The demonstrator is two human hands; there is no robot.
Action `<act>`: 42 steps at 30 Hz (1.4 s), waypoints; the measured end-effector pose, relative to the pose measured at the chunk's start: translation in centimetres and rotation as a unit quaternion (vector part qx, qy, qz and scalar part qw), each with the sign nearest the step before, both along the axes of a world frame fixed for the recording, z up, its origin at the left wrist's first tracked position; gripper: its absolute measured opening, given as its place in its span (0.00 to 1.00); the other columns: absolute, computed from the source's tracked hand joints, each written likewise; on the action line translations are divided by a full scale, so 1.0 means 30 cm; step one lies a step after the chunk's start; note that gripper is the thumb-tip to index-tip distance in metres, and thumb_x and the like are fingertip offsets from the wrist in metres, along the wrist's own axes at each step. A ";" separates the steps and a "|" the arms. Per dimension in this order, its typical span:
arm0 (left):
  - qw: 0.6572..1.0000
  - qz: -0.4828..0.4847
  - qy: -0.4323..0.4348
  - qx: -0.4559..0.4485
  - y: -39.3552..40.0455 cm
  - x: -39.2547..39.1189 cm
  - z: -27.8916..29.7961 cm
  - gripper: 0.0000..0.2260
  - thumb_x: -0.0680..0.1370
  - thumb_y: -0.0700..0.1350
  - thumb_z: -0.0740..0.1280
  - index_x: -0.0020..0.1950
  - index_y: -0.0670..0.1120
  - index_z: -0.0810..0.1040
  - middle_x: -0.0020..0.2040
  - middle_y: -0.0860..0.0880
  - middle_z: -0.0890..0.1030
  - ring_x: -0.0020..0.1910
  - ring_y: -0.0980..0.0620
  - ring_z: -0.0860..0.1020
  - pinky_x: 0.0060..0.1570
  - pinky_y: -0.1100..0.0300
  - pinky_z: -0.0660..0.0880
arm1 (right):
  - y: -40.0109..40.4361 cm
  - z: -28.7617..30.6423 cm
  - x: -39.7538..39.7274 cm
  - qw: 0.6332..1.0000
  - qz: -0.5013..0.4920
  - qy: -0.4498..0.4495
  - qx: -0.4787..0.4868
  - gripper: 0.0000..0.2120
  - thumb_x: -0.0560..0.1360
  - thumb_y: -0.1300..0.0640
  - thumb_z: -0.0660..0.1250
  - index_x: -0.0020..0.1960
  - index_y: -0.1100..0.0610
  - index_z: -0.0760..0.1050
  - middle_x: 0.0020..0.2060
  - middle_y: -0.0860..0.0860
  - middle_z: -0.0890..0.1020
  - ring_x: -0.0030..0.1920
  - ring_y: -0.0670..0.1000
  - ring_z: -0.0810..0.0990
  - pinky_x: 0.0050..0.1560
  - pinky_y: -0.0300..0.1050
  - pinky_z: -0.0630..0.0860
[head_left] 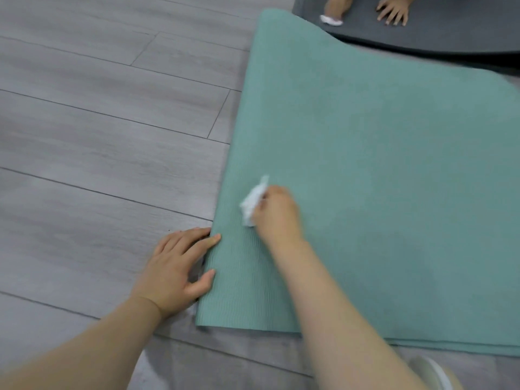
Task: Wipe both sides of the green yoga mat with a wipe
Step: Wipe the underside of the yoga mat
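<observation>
The green yoga mat [380, 170] lies flat on the grey wooden floor [98, 122], and its long side runs from the near left corner away to the top of the view, a little tilted to the right. The left hand [180, 266] rests open, fingers spread, on the mat's left edge near that corner. The right arm reaches forward over the mat; the right hand [277, 212] is closed around a crumpled white wipe [253, 202] and presses it on the mat surface.
</observation>
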State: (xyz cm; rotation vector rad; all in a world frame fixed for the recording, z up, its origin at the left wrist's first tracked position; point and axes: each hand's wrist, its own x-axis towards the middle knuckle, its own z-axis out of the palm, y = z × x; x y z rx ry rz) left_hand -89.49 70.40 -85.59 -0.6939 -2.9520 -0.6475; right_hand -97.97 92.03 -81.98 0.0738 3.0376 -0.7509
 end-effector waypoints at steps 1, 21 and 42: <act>1.000 0.002 0.002 -0.004 0.001 -0.001 -0.003 0.25 0.72 0.58 0.63 0.66 0.49 0.77 0.63 0.47 0.77 0.61 0.46 0.73 0.64 0.51 0.65 | -0.111 0.010 0.013 0.997 0.070 -0.008 0.009 0.10 0.75 0.58 0.63 0.52 0.62 0.76 0.48 0.59 0.80 0.49 0.59 0.78 0.46 0.47 0.73; 0.999 0.017 -0.023 0.015 0.009 -0.001 0.010 0.29 0.70 0.58 0.64 0.68 0.46 0.72 0.63 0.47 0.77 0.60 0.46 0.74 0.62 0.52 0.67 | -0.139 -0.001 0.169 0.998 0.051 -0.026 0.005 0.14 0.75 0.55 0.60 0.58 0.61 0.73 0.49 0.60 0.79 0.49 0.61 0.77 0.46 0.51 0.70; 1.000 0.022 -0.010 0.013 0.011 -0.009 -0.005 0.31 0.69 0.60 0.64 0.68 0.45 0.72 0.63 0.46 0.78 0.60 0.47 0.73 0.62 0.53 0.66 | -0.146 0.038 0.189 0.990 0.127 -0.012 0.058 0.13 0.74 0.50 0.66 0.54 0.57 0.74 0.47 0.56 0.80 0.47 0.58 0.79 0.42 0.48 0.73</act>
